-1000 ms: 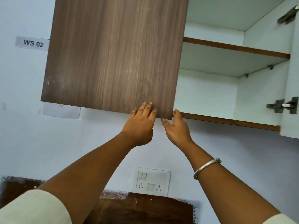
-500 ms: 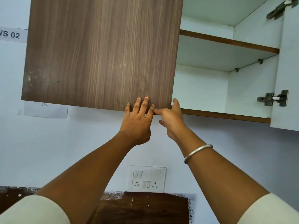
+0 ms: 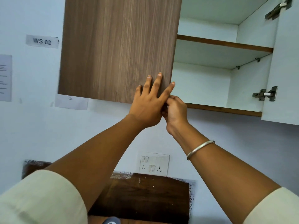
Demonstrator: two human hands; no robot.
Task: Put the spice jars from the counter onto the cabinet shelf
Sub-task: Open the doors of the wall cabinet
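Note:
No spice jar shows for certain. The wall cabinet's left door [image 3: 116, 50] is brown wood and looks closed. My left hand [image 3: 148, 104] lies flat on its lower right part, fingers straight and spread. My right hand [image 3: 176, 110] is curled at the door's lower right corner, fingers hooked on its edge, touching my left hand. The right half of the cabinet stands open, with a bare white lower shelf [image 3: 223, 109] and upper shelf [image 3: 223, 44].
The open right door [image 3: 284, 70] hangs at the far right with its hinges showing. A switch and socket plate [image 3: 153, 164] is on the wall below, above a dark wooden panel [image 3: 145, 196]. A small grey rounded thing [image 3: 111, 221] peeks in at the bottom edge.
My left hand has slid up from the door's bottom edge onto its face. My right hand has curled tighter at the door's corner.

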